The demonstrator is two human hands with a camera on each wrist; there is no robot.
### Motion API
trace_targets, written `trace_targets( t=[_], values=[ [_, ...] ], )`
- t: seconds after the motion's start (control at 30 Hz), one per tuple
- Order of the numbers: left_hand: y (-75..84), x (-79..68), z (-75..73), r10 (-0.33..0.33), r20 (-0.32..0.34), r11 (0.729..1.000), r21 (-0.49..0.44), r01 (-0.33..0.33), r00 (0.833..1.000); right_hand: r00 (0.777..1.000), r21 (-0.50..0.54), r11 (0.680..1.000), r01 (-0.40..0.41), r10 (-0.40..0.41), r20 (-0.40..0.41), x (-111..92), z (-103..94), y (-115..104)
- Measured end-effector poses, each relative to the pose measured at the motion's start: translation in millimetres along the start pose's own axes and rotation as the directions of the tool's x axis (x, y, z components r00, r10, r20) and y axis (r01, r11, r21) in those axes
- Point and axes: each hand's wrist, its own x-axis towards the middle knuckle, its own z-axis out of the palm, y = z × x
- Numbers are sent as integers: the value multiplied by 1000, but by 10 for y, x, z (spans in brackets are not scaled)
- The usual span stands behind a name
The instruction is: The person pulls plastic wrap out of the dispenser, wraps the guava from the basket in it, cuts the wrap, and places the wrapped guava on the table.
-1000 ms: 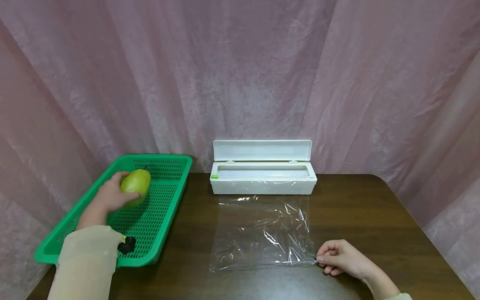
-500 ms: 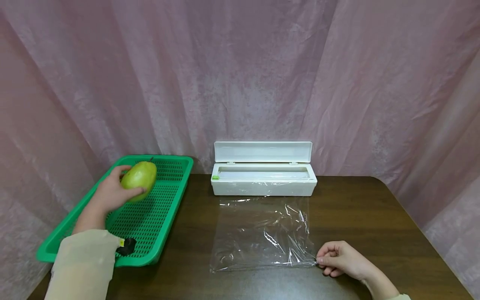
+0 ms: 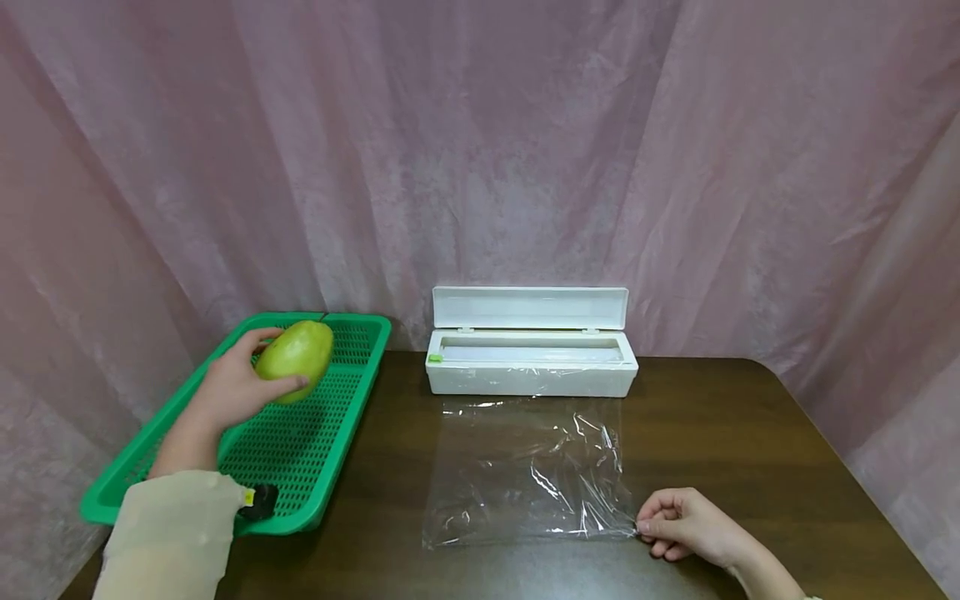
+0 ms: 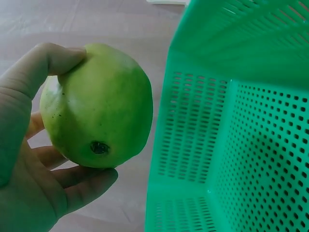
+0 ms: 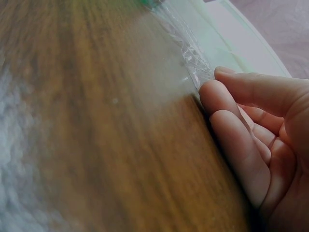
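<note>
A: Where is the pear found, and by which of the hands is it held?

B: It is held by the left hand above the far end of the green perforated basket, clear of its floor. In the left wrist view the fingers are seen curled under the fruit and the thumb is pressed on its top, so a full cupping grasp is made.

A: And how is the sheet of cling film laid relative to that hand?

B: It is spread flat on the counter, to the right of the basket and just in front of the open white film dispenser box. Its long axis is run roughly from the dispenser toward the person. The pear is kept well apart from it, off to the left.

A: What is done by the right hand?

B: The near right corner of the film is pinched between thumb and fingertip, with the remaining fingers loosely curled and rested on the counter. That hand is the nearer one to the film; the pear is carried only by the left.
</note>
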Motion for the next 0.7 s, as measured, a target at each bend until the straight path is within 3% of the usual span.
trace_targets(
  t=[0.27,0.7],
  values=[
    [110,-32,13,36,-16,999,8,-36,999,1000,13,1000,12,-12,13,-15,-2,26],
    [422,-105,65,108,-36,994,-29,-109,993,1000,-19,1000,17,-17,2,-17,-12,1]
  ],
)
